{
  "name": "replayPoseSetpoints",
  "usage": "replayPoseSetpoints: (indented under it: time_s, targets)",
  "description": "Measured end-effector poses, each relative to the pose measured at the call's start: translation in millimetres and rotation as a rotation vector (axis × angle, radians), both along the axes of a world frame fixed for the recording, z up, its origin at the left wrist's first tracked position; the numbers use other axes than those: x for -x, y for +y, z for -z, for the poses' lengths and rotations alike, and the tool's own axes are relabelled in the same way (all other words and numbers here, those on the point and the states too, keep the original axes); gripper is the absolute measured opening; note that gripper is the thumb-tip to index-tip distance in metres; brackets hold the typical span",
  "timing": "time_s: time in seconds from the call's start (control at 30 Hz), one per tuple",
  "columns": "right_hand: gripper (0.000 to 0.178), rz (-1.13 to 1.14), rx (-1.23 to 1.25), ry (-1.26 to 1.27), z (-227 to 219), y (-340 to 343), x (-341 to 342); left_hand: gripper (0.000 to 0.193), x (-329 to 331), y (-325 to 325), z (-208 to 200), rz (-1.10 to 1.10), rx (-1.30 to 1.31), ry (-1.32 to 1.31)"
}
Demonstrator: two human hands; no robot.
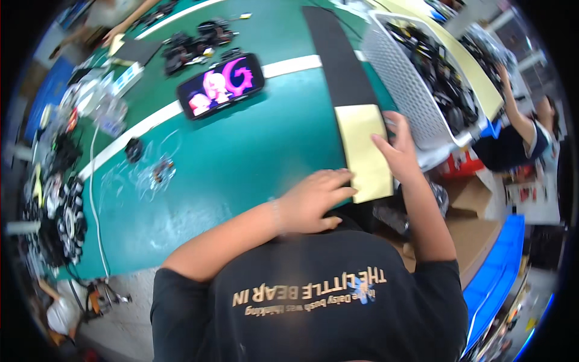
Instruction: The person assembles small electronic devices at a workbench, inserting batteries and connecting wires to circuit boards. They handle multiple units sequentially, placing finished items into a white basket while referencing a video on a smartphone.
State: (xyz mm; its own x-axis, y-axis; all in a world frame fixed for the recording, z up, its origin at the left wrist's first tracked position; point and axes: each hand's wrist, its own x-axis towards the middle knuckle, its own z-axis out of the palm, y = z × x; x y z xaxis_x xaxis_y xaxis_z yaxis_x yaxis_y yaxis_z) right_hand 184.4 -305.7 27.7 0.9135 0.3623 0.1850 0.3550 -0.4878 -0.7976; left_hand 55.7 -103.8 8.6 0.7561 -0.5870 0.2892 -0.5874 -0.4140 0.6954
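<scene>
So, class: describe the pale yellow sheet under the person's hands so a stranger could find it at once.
Start at the green table and follow the long black strip toward the person. The pale yellow sheet lies on its near end, between the left hand and right hand: the only yellow rectangle on black.

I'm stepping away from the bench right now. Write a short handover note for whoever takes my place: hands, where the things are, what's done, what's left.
Left hand: open, flat on the near end of the long black strip, at the green table's edge.
Right hand: open, fingertips pressing the pale yellow sheet that lies on the strip.
Done: the yellow sheet covers the strip's near part.
Left: the far length of the strip is bare black. A white basket of dark parts stands just right.
</scene>
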Motion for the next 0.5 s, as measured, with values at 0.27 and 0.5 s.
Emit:
replayPoseSetpoints:
  time_s: [0.27,0.5]
  targets:
    - [0.048,-0.009,0.319,-0.289,1.2,-37.9,-6.2,0.048,-6.0,-11.6,4.6,0.070,0.110,0.089]
    - [0.036,0.070,0.540,-0.460,-32.0,-31.1,16.7,0.035,7.7,68.8,-7.0,-0.212,0.253,0.113]
